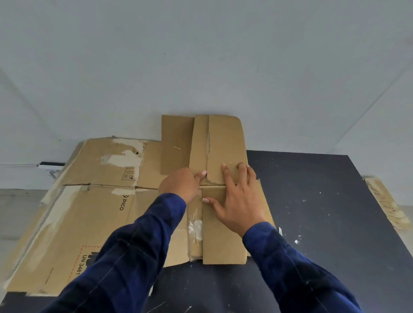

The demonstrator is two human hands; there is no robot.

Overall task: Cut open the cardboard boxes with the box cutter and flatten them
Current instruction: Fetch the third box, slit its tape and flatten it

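Two flattened corrugated boxes lie on our paint-flecked black table (327,207): torn wide box (88,213) at its left, narrow box (224,143) mid-table under our splayed right hand (236,202); left hand (178,184) curled, grip unclear.

Beyond the left hand (178,184) and right hand (236,199), a plain pale wall (204,51) is seen. A dark table (316,207), flecked white, is spread to their right; grey floor (6,215) is glimpsed far left.
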